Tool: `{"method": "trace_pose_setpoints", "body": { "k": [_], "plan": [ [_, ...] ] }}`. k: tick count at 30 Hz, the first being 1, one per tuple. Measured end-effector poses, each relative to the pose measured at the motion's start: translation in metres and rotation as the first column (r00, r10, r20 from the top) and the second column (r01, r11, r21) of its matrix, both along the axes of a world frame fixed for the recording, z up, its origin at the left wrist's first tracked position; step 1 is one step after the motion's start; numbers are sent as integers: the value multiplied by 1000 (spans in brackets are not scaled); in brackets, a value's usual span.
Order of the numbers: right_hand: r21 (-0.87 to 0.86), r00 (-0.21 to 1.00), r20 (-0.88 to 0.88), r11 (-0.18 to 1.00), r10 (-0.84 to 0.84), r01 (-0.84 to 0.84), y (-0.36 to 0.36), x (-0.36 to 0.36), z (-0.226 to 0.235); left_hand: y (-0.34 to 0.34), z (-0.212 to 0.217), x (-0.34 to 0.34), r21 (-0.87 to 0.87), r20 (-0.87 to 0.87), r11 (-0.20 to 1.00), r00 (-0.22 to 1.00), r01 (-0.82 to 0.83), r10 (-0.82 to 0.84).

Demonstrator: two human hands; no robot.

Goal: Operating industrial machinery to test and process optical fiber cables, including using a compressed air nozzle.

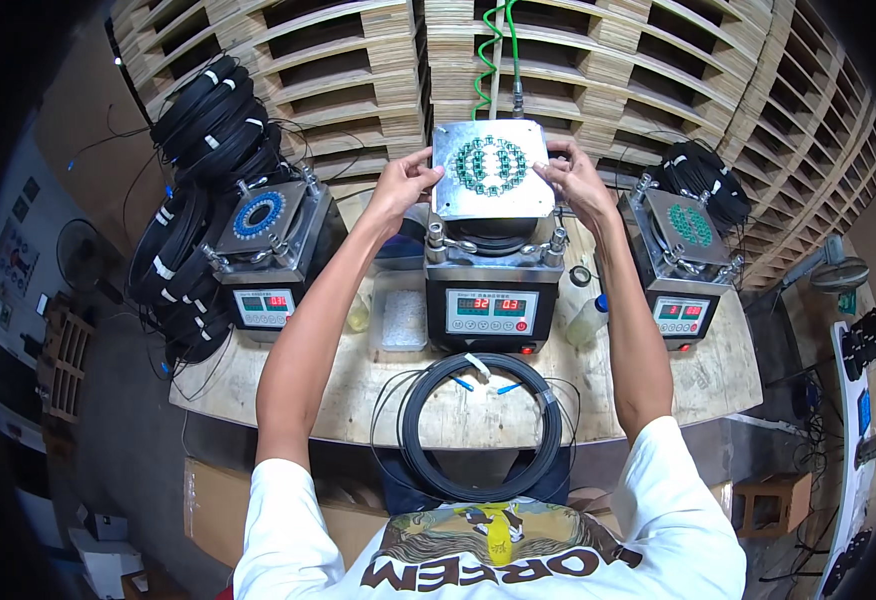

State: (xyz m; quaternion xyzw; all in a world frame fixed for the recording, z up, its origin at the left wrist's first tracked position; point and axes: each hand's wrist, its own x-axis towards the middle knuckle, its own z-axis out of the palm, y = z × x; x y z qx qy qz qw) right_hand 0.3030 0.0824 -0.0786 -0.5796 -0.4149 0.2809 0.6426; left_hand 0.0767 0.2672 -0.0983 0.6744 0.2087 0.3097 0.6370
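Observation:
Between my two hands is a square metal plate (pixel 452 205) with a ring of small green connectors set around its middle. My left hand (pixel 407 186) grips its left edge, thumb on top. At the right edge, my right hand (pixel 575 181) has its thumb on the upper face and fingers curled beyond. The plate is tilted up above the centre polishing machine (pixel 493 270), whose dark round platen shows beneath it. Corner posts (pixel 558 240) rise from that machine. On its front a lit red display (pixel 493 308) glows.
Similar machines stand left (pixel 268 250) and right (pixel 682 240). A coil of black cable (pixel 413 430) with blue-ended connectors lies in front. A clear tray (pixel 399 320) and a blue-capped bottle (pixel 586 322) flank the centre machine. Black cable coils (pixel 183 230) pile at left; wooden pallets (pixel 338 60) stand behind.

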Motion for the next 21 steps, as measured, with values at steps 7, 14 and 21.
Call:
{"method": "trace_pose_setpoints", "body": {
  "k": [7, 14, 21],
  "plan": [
    [-118, 999, 35, 993, 31, -27, -11, 6, -30, -3, -9, -5, -68, -92, 994, 991, 89, -95],
    [-133, 999, 21, 991, 28, -25, -15, 12, -43, -2, -16, -2, -46, -198, 996, 976, 78, -85],
    [-206, 986, 168, 978, -11, 46, -10, 21, -52, 7, -15, -1, -19, -369, 995, 924, 102, -102]
  ]
}}
